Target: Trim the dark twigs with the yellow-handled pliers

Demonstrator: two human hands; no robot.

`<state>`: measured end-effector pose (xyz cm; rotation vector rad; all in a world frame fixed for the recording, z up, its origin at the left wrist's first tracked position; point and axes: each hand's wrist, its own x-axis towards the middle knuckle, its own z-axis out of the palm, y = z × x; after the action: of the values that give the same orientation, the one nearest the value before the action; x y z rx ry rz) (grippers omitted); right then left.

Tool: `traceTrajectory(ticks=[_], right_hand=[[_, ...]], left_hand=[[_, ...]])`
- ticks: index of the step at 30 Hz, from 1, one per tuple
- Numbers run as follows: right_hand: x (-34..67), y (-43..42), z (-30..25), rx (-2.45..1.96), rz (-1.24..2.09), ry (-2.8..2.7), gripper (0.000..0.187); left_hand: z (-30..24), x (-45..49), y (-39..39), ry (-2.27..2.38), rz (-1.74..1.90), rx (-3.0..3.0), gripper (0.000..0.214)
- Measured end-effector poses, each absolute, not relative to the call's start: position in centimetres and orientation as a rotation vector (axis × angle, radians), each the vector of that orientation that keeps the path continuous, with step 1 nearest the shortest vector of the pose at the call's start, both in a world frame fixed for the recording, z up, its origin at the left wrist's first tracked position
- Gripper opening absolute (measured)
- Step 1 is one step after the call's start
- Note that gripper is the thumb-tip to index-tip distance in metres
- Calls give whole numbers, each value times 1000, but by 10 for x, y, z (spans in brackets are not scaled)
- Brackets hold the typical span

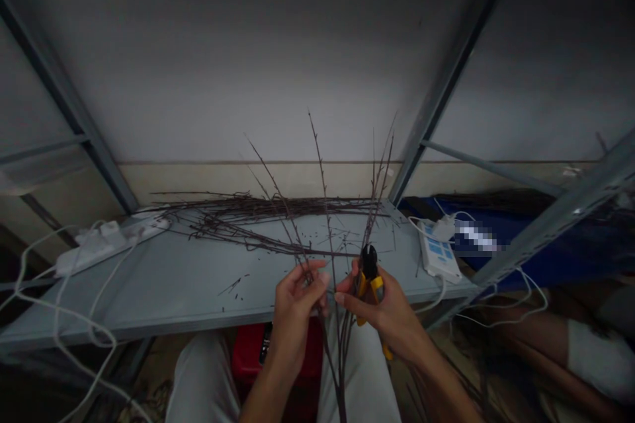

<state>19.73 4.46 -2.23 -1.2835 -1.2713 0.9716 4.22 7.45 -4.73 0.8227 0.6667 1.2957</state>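
While the person sits at the low grey shelf [149, 291], far out to the left of the hands a white power strip [106, 243] lies among loose white cables [59, 317]. Beyond the hands, towards the wall, a pile of dark twigs [238, 215] lies flat across the shelf, and short dark chips [235, 284] are scattered just in front of it. From that I would judge that a fair share of the trimming is done.

The left hand [295, 307] is closed, fingertips pinching a bundle of twigs [338, 370] held upright over the lap. The stems are thin, dark brown and knobbly. They fan out bare above the fingers and hang down between the knees below. This bundle looks untrimmed, so I take it as the work that remains.

Right beside it, the right hand [391, 314] is wrapped around the yellow handles of the cutters [371, 271]. Its thumb reaches across towards the stems, and the black head stands just above the knuckles, close against the twigs. I cannot tell whether the blades are parted.

Further right sits a second power strip [439, 254], and past it another person's leg [546, 337].
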Motion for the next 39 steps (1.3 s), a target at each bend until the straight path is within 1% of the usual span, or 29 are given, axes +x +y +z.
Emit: traceTrajectory(ticks=[6,11,16,22,29,33,36,37,39], right_hand=[[195,44,-22,-1296,982,-1278,47],[196,44,-24,-1304,995,-1259,52],[196,43,-27,-1302,981,-1230,50],[196,42,-26,-1326,938,-1208,53],[202,40,-27,-1283,932,-1227,50],[204,37,-25,-1302,913,-1249,53],[212,36,-23,-1384,768,-1302,59],[217,36,-22,-1438,648,-1345,59],[231,36,-16,-1525,322,-1486,52]], left_hand=[[-35,53,94,674,1203,850,38],[-26,57,100,585,1211,833,32],[-13,61,109,541,1218,843,32],[-6,66,110,522,1214,799,34],[-21,61,100,568,1259,914,30],[-35,56,93,542,1236,926,25],[-39,55,91,520,1204,942,24],[-39,55,91,527,1199,956,25],[-39,56,91,555,1192,987,27]])
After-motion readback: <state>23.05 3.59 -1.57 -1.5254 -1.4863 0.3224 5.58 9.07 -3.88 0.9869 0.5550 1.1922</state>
